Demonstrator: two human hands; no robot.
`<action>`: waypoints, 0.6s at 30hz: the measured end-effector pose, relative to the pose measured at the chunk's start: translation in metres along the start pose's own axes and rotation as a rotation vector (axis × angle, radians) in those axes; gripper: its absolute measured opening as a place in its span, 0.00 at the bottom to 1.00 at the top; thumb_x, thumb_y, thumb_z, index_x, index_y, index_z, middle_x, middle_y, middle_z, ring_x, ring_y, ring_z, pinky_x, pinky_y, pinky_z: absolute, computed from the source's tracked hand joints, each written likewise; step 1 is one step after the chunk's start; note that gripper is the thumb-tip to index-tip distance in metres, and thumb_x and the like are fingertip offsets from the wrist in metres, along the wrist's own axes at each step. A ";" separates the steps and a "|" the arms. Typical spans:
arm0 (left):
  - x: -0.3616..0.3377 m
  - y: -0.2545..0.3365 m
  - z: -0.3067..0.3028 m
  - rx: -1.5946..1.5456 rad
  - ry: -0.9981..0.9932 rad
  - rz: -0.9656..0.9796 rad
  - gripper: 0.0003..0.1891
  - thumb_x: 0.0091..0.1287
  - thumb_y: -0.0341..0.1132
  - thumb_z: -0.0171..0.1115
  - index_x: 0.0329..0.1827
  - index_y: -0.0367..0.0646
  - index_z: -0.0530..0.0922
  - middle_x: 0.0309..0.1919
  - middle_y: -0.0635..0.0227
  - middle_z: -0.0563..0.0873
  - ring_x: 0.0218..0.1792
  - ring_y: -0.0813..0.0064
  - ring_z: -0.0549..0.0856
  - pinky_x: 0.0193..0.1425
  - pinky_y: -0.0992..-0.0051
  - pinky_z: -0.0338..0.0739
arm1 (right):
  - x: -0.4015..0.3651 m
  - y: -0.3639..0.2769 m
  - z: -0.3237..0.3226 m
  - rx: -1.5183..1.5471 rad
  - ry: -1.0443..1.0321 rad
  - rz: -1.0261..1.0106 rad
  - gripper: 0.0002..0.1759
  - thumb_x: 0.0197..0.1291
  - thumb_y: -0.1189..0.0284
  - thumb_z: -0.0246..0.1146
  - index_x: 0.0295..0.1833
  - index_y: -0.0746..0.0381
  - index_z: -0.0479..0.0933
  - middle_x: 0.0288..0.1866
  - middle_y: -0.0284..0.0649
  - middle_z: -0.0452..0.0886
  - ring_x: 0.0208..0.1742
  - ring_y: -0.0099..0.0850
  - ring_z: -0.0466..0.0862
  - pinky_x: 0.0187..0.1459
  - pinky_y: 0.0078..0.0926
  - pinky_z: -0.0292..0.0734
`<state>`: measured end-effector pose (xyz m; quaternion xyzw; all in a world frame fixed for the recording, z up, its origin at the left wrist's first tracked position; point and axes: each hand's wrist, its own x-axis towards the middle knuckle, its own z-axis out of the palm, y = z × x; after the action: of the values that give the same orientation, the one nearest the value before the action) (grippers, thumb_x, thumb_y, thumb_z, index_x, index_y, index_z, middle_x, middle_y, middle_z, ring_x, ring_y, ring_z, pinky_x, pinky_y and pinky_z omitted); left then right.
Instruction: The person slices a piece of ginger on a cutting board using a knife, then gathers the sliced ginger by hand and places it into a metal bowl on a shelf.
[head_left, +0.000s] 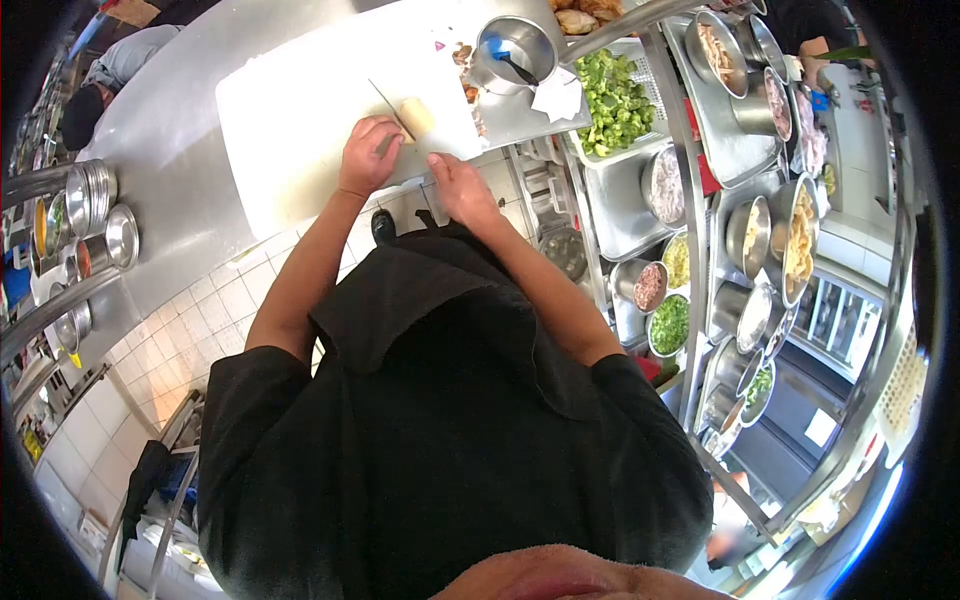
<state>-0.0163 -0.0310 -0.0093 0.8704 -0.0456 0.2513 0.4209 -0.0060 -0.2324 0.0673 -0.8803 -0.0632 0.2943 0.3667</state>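
Observation:
On the white cutting board (290, 130), my left hand (368, 155) is closed, its curled fingertips against a pale, smooth piece of food (416, 117) whose kind does not show. My right hand (462, 190) is wrapped round the grip of a knife at the board's front edge, thumb forward. The knife's blade (386, 98) is washed out by glare and shows mostly as a thin dark line slanting up and left, close beside my left fingers.
A metal pot (513, 55) with a blue-and-black utensil stands right of the board, near brown scraps (466, 75). Farther right are a basket of chopped green vegetables (610, 100) and a rack (685, 200) of filled bowls. Stacked metal bowls (90, 200) sit left; a person (130, 60) is across the counter.

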 end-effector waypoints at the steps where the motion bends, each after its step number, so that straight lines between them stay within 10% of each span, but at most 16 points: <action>1: -0.002 -0.001 0.000 -0.013 0.006 -0.005 0.06 0.62 0.25 0.73 0.40 0.41 0.85 0.46 0.58 0.88 0.51 0.53 0.86 0.59 0.62 0.82 | -0.005 -0.002 -0.002 -0.005 0.003 -0.012 0.31 0.82 0.48 0.46 0.68 0.60 0.80 0.58 0.62 0.85 0.63 0.63 0.81 0.66 0.56 0.74; 18: -0.002 -0.005 0.005 0.009 -0.001 0.027 0.09 0.61 0.25 0.71 0.44 0.41 0.85 0.50 0.56 0.87 0.56 0.51 0.84 0.63 0.58 0.78 | -0.062 0.010 -0.011 0.007 0.078 -0.107 0.26 0.82 0.52 0.50 0.63 0.61 0.82 0.45 0.61 0.87 0.48 0.63 0.87 0.51 0.59 0.81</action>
<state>-0.0147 -0.0318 -0.0165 0.8717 -0.0567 0.2566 0.4135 -0.0512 -0.2662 0.0960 -0.8852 -0.0947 0.2400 0.3871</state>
